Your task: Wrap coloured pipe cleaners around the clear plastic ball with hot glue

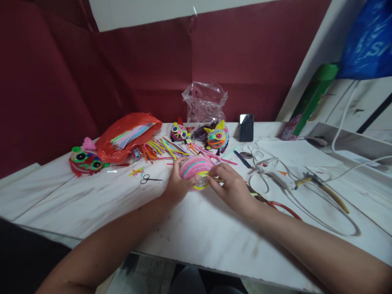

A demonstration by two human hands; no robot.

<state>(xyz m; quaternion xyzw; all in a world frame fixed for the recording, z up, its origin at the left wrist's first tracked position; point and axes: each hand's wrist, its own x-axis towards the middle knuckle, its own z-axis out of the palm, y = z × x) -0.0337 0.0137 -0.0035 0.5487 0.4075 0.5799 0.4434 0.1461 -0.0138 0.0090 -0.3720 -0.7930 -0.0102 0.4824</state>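
Forearms (104, 245), then pink ball (196, 165) between left hand (178, 183), firm round its side, and right hand (231, 185), pinch-tight at yellow trim (201, 188)

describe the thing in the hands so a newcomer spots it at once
At the white table, find the left hand and right hand. Between them is a round piece banded in pink, with turquoise and yellow stripes; unlike the yellow-eared head and red-eared head behind it, it shows no ears.
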